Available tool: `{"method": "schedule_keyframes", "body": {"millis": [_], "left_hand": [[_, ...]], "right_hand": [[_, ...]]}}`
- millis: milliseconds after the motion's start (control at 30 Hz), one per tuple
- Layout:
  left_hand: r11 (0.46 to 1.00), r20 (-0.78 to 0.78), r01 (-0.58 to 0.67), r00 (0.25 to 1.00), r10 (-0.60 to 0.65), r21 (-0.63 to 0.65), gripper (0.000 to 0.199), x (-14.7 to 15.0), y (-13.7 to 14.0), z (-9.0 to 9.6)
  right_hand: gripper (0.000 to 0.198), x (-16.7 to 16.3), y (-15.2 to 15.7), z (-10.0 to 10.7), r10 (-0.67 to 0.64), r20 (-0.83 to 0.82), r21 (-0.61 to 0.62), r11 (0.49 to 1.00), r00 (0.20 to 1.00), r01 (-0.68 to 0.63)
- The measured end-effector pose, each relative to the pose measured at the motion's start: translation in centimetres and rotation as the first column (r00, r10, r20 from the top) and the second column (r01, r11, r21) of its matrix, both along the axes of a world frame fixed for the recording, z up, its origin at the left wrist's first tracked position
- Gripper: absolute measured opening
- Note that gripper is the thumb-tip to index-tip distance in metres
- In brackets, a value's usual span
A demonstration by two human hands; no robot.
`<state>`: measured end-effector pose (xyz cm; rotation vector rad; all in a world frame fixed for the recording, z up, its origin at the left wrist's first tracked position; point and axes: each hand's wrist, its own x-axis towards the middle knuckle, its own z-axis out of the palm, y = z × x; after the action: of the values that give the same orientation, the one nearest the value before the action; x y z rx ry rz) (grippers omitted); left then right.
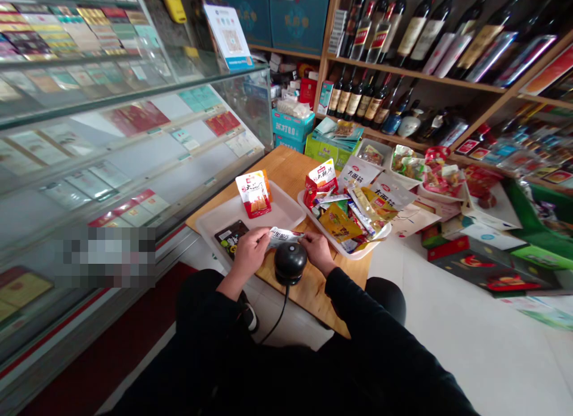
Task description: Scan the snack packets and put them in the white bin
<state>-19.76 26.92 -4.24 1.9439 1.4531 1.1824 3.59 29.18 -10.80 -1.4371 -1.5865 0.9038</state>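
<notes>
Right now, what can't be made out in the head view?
- Packet: print too small; both ends covered by the left hand and right hand.
- Scanner: window faces away; cable runs behind the sleeves.
- Dark packet on the left tray: near end hidden by the left hand.
- Right tray: lower packets buried in the pile.
- Counter: one patch pixelated.

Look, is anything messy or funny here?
Yes: the right tray is heaped with snack packets lying every which way, while the left tray holds only two. Boxes lie scattered on the floor.
</notes>
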Motion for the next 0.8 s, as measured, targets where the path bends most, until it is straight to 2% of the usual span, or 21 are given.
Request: {"method": "schedule_keyframes", "body": {"millis": [167, 400, 567, 800], "left_hand": [[1.0, -0.01, -0.007, 1.0, 0.007, 0.012, 0.027, 0.3, 0.0, 0.7], [0.993, 0.006, -0.073, 0.997, 0.073, 0.09, 0.022, 0.8, 0.0, 3.6], [0.994, -0.001, -0.075, 0.997, 0.076, 0.073, 0.023, 1.6, -0.3, 5.0], [0.997, 0.006, -0.001, 1.0, 0.0, 0.083, 0.02, 3.5, -0.1, 6.5]], "right_hand": [[0.022, 0.1, -0.1, 0.4, -0.01, -0.023, 0.05, 0.999, 1.0, 0.012], [0.022, 0.2, -0.5, 4.1, -0.059, -0.113, 0.005, 0.998, 0.992, 0.06], [0.022, 0.7, -2.1, 6.5, -0.094, -0.149, 0.028, 0.995, 0.984, 0.1], [0.021, 2.5, -4.8, 7.9, -0.169, -0.219, 0.003, 0.985, 0.961, 0.174]]}}
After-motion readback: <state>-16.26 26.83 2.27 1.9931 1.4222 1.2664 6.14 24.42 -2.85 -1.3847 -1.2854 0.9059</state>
